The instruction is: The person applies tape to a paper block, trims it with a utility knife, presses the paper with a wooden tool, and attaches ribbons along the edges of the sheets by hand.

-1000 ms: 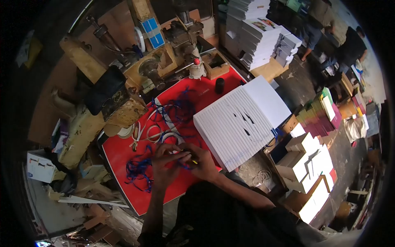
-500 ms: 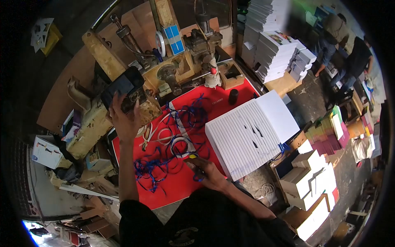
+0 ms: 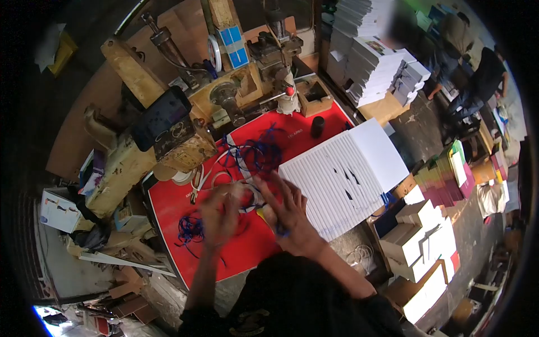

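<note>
While our left hand (image 3: pixel 220 218) and right hand (image 3: pixel 295 224) are blurring, we are not making out their fingers' grip. Beside blue ribbons (image 3: pixel 191 227) lying on the red surface (image 3: pixel 167 209), we are best avoiding snags.

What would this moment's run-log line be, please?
left hand: blurred, over red sheet | right hand: near white stack, hold unclear | blue ribbons: tangled on sheet | black cylinder: upright on sheet

Cluttered workshop, bench machinery (image 3: pixel 227 98), paper stacks (image 3: pixel 373 67)
</note>
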Demonstrator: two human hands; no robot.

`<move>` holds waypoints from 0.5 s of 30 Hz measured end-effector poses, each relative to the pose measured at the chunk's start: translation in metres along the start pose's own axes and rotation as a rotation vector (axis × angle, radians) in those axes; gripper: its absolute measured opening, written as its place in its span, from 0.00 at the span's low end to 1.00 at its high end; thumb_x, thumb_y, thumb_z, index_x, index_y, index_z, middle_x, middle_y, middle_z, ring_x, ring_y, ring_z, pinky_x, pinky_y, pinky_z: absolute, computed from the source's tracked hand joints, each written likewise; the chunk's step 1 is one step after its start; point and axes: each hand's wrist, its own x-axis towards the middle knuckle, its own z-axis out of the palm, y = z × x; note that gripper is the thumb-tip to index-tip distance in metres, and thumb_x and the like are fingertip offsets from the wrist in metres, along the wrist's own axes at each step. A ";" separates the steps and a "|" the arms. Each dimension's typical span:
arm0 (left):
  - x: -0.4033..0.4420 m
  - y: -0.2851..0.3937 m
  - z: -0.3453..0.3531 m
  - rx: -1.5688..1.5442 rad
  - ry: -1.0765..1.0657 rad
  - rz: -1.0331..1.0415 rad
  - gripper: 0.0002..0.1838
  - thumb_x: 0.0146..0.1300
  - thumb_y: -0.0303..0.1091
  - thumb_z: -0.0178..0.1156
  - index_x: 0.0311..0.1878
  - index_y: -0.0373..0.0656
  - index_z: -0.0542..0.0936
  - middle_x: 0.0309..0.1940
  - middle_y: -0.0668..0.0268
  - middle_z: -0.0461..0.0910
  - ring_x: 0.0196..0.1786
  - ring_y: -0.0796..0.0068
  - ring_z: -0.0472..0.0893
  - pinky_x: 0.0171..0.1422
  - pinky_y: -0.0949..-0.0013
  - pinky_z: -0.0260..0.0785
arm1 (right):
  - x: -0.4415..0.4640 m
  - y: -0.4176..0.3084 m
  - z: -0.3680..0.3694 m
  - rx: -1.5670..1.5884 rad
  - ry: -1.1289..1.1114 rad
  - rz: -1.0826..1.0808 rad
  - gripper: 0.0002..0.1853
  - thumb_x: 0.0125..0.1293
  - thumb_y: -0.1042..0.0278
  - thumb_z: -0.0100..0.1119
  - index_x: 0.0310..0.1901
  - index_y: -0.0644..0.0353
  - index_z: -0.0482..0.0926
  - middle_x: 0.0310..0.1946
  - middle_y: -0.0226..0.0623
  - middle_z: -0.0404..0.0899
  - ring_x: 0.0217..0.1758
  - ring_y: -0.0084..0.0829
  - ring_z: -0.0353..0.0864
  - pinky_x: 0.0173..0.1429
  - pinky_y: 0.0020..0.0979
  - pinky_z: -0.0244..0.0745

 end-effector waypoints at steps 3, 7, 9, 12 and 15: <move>-0.025 0.044 0.038 -0.582 -0.161 -0.233 0.08 0.76 0.29 0.54 0.46 0.34 0.79 0.32 0.64 0.81 0.36 0.75 0.81 0.43 0.70 0.74 | 0.012 0.003 -0.015 0.312 0.004 0.003 0.31 0.79 0.58 0.47 0.80 0.48 0.56 0.77 0.56 0.55 0.76 0.58 0.59 0.76 0.54 0.54; -0.014 0.074 0.016 -0.518 -0.402 -0.442 0.05 0.75 0.22 0.55 0.47 0.34 0.79 0.34 0.66 0.79 0.38 0.83 0.80 0.45 0.77 0.73 | 0.021 0.005 -0.028 0.576 -0.057 0.149 0.26 0.84 0.54 0.41 0.75 0.60 0.66 0.60 0.52 0.78 0.66 0.40 0.75 0.72 0.34 0.63; -0.017 0.076 0.027 -0.690 -0.302 -0.464 0.04 0.74 0.21 0.57 0.47 0.33 0.79 0.35 0.66 0.79 0.38 0.83 0.79 0.45 0.77 0.73 | 0.019 0.013 -0.025 0.691 -0.063 0.172 0.27 0.84 0.53 0.41 0.74 0.61 0.67 0.58 0.49 0.80 0.63 0.37 0.77 0.69 0.34 0.66; -0.024 0.069 0.032 -0.758 -0.228 -0.459 0.04 0.72 0.21 0.60 0.47 0.33 0.79 0.34 0.67 0.80 0.38 0.83 0.79 0.45 0.76 0.73 | 0.020 0.010 -0.012 0.875 0.022 0.181 0.27 0.84 0.51 0.40 0.70 0.64 0.72 0.53 0.44 0.83 0.56 0.30 0.79 0.63 0.32 0.70; -0.028 0.061 0.034 -0.651 -0.139 -0.478 0.04 0.72 0.23 0.61 0.46 0.33 0.79 0.32 0.68 0.80 0.38 0.83 0.79 0.46 0.75 0.73 | 0.018 0.010 -0.015 0.939 0.158 0.284 0.30 0.83 0.46 0.40 0.62 0.66 0.79 0.51 0.41 0.85 0.53 0.28 0.81 0.59 0.31 0.73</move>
